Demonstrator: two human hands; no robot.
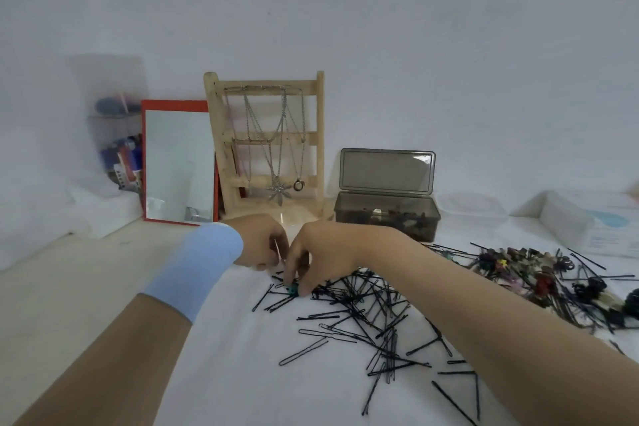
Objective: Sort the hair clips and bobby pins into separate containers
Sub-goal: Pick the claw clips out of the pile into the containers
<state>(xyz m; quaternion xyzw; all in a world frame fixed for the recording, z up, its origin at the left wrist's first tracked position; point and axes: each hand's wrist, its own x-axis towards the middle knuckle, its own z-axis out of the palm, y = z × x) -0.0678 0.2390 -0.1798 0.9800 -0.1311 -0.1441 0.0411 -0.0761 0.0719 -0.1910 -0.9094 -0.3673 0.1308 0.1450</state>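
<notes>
- Right hand (321, 252) pinches a small teal clip (293, 289) at the left edge of the bobby pins (363, 308).
- Left hand (262, 245) curled just beside it; contents unclear.

Forearms outstretched, left hand (262, 245) curled, right hand (320, 252) apparently pinching teal clip (293, 289).

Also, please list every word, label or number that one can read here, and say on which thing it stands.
No text can be read.
On the white box: faint grey print beside a blue mark, too blurred to read.
In the clear organizer: packets with pale marks, too small and blurred to read.
</notes>
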